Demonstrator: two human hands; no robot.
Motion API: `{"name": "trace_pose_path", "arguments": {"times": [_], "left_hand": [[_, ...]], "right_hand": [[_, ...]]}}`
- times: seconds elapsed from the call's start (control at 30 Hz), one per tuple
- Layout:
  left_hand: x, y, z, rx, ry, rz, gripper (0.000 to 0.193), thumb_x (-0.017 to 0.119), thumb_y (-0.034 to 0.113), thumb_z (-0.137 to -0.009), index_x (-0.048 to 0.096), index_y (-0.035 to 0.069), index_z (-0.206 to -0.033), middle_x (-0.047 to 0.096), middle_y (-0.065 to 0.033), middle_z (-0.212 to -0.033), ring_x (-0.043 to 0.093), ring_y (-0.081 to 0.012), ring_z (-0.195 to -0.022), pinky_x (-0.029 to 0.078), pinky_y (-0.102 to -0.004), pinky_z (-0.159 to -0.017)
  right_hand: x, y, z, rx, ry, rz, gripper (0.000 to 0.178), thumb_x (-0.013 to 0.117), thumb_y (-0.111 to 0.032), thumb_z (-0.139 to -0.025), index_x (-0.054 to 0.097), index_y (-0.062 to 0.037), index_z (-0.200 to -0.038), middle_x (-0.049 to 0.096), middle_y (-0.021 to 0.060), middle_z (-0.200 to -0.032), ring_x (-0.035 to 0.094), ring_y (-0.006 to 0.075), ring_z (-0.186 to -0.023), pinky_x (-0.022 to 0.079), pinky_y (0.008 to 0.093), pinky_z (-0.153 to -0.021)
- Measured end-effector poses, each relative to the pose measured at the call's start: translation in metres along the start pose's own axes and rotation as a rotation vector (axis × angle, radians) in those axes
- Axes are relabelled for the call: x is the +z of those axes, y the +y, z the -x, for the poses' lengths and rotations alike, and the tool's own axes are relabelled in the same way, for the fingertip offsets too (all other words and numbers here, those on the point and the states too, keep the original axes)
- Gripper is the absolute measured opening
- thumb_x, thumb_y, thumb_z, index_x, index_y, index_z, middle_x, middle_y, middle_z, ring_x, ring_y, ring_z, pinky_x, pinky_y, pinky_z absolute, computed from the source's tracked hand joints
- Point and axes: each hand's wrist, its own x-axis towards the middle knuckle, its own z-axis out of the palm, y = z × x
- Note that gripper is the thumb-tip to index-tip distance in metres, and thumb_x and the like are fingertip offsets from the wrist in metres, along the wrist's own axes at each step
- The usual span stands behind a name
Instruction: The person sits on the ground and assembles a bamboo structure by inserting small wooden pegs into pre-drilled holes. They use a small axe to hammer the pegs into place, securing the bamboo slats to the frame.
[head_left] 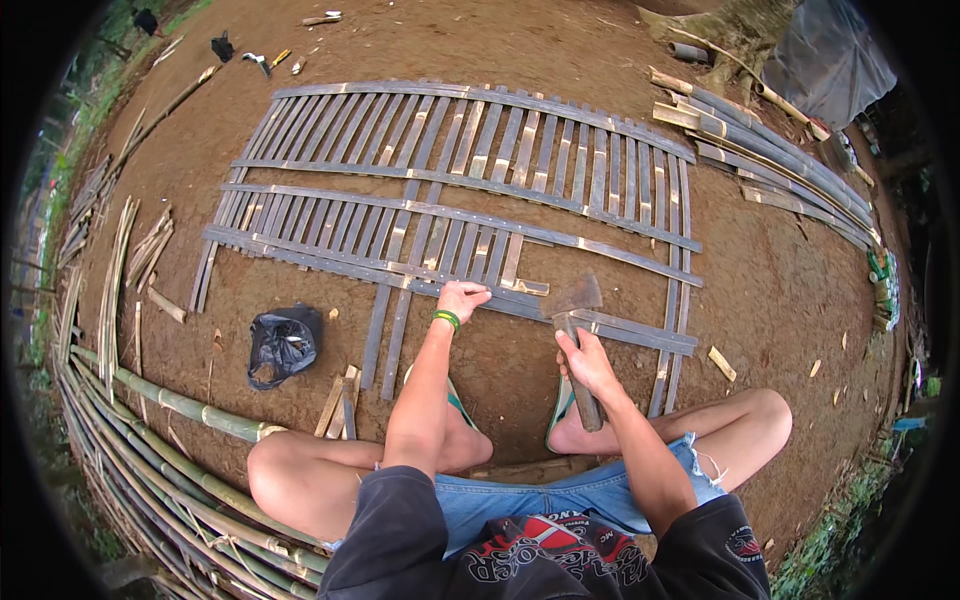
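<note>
In front of me a frame of dark bamboo slats point(520, 190) lies on the ground, its long rails crossed by many short strips. My left hand point(463, 301), a green and yellow band on its wrist, rests at the nearest rail point(370, 271) with thumb and fingertips pinched together. Whatever is between those fingertips is too small to make out. My right hand point(590, 366) is wrapped round the wooden handle of a hatchet point(578, 296). Its broad, worn metal head is up, over the near rail and to the right of my left hand.
A black plastic bag point(283, 343) sits left of my left arm. Long green bamboo poles point(200, 405) lie at the lower left, with thin split strips point(118, 290) beyond. More split bamboo point(770, 145) is stacked at the far right. Several tools point(262, 63) lie at the far left.
</note>
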Motion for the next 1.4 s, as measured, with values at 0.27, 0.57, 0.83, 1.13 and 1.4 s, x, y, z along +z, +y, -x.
{"name": "trace_pose_path", "arguments": {"times": [0.27, 0.57, 0.83, 1.13, 1.4], "left_hand": [[0.02, -0.013, 0.003, 0.112, 0.08, -0.237, 0.024, 0.083, 0.022, -0.079, 0.081, 0.007, -0.097, 0.076, -0.0116, -0.096, 0.071, -0.0283, -0.093, 0.054, -0.0357, -0.086], [0.023, 0.006, 0.009, -0.004, 0.102, -0.305, 0.024, 0.083, 0.025, -0.079, 0.081, 0.011, -0.098, 0.076, -0.0123, -0.105, 0.07, -0.0311, -0.102, 0.054, -0.0385, -0.092], [0.021, 0.01, 0.006, -0.038, 0.082, -0.343, 0.027, 0.082, 0.031, -0.08, 0.082, 0.013, -0.1, 0.076, -0.0132, -0.109, 0.07, -0.0312, -0.106, 0.053, -0.0381, -0.095], [0.035, -0.007, 0.012, 0.04, 0.199, -0.363, 0.022, 0.081, 0.033, -0.081, 0.082, 0.017, -0.096, 0.076, -0.0117, -0.107, 0.068, -0.0312, -0.109, 0.052, -0.0397, -0.096], [0.042, -0.022, 0.018, 0.238, 0.305, -0.344, 0.02, 0.079, 0.029, -0.083, 0.081, 0.011, -0.093, 0.076, -0.0112, -0.098, 0.07, -0.0312, -0.095, 0.051, -0.0417, -0.097]], "right_hand": [[0.009, -0.011, 0.006, 0.009, -0.025, 0.027, 0.035, 0.057, -0.034, -0.104, 0.06, -0.0003, -0.112, 0.061, 0.0043, -0.07, 0.058, 0.0127, -0.054, 0.049, 0.0299, -0.049], [0.01, -0.003, 0.001, 0.037, -0.031, 0.034, 0.034, 0.056, -0.036, -0.104, 0.06, -0.0026, -0.113, 0.061, 0.003, -0.07, 0.058, 0.0119, -0.053, 0.049, 0.0298, -0.05], [0.013, 0.001, -0.002, 0.033, -0.048, 0.01, 0.034, 0.056, -0.036, -0.104, 0.06, -0.0028, -0.111, 0.061, 0.003, -0.069, 0.058, 0.0122, -0.053, 0.049, 0.0297, -0.049], [0.014, 0.005, -0.006, 0.014, -0.047, 0.009, 0.036, 0.057, -0.037, -0.103, 0.06, -0.0024, -0.111, 0.061, 0.0035, -0.07, 0.058, 0.0129, -0.053, 0.05, 0.0311, -0.05], [0.02, 0.001, -0.006, 0.013, -0.015, 0.12, 0.042, 0.058, -0.041, -0.101, 0.063, -0.0017, -0.115, 0.068, 0.0087, -0.075, 0.065, 0.0173, -0.059, 0.054, 0.0347, -0.058]]}}
